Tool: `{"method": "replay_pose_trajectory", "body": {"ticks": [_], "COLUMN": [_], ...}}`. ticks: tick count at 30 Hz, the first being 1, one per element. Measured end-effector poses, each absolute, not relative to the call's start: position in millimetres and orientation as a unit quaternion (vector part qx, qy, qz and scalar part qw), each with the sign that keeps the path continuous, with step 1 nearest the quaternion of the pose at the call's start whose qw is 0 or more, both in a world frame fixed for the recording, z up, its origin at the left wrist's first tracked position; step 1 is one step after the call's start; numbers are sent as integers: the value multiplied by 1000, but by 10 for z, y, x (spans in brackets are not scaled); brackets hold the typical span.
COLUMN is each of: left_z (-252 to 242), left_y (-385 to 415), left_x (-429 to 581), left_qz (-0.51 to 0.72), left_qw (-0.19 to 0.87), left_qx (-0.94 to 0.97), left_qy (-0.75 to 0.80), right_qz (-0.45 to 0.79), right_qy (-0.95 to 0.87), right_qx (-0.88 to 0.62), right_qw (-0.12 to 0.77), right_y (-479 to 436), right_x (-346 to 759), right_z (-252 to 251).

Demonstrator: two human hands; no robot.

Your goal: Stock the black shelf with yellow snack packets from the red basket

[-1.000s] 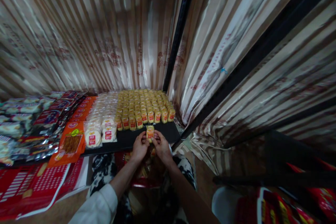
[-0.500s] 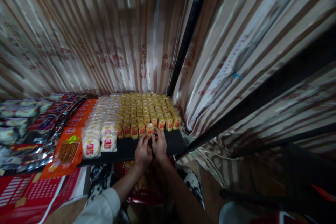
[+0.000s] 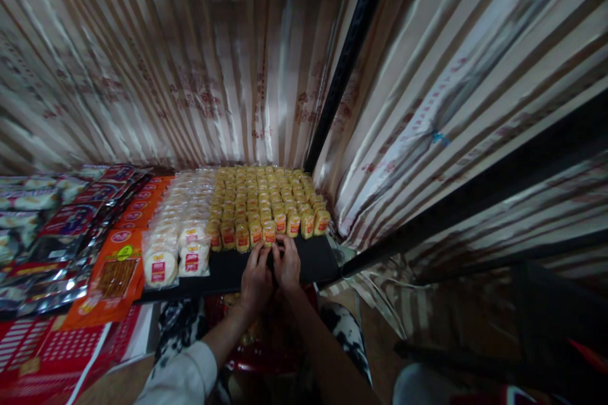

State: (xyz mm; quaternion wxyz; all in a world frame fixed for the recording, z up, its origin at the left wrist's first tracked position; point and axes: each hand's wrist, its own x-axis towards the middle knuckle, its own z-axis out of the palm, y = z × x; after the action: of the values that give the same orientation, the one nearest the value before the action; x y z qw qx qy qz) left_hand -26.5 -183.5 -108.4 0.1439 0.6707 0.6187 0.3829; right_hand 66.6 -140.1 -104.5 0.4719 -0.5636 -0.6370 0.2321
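Note:
A small yellow snack pack [image 3: 269, 232] with a red label stands at the front of tight rows of matching packs [image 3: 259, 193]. Closed around its lower left side are the fingers of my left hand [image 3: 256, 280]. My right hand [image 3: 287, 264] pinches the same pack from the right, its fingertips close to the neighbouring packs. Both hands are over the front of the black shelf [image 3: 313, 259]. To their left stand rows of white round crackers in clear wrappers [image 3: 194, 256].
Orange snack bags [image 3: 114, 272] and dark silver-edged bags [image 3: 76, 215] lie farther left. A red basket [image 3: 52, 345] is below them. Under my arms sits a red container [image 3: 266, 354] with yellow packs. A black post [image 3: 349, 57] and striped curtains [image 3: 228, 63] close off the back.
Both hands stay at the same front pack, with the right fingers drawn slightly inward and down. The view has shifted a little.

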Motion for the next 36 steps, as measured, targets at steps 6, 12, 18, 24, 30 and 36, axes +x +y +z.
{"method": "replay_pose_trajectory", "body": {"ticks": [6,12,18,24,30,36], "left_z": [-1145,-1160,-1181,-1249,-1236,-1181], "left_y": [-1832,-1827,-1813,-1799,-1803,-1817], "left_x": [-253,-254,-238,-235,-227,-244], "left_qz": [363,337,331,332,345,358], "left_qw": [122,51,-1,24,19,41], "left_qx": [682,723,740,727,721,715], "left_qy": [623,600,586,600,601,599], "right_qz": [215,230,227,201,181,169], "right_qy": [-644,-633,-638,-656,-663,-637], "right_qx": [-574,-571,-572,-566,-567,-584], "right_qw": [459,469,463,457,454,473], "right_y": [-1421,-1436,-1403,-1371,-1378,-1411], "right_x": [654,646,659,664,655,625], "right_z": [-1012,-989,-1042,-1087,-1086,-1033]}}
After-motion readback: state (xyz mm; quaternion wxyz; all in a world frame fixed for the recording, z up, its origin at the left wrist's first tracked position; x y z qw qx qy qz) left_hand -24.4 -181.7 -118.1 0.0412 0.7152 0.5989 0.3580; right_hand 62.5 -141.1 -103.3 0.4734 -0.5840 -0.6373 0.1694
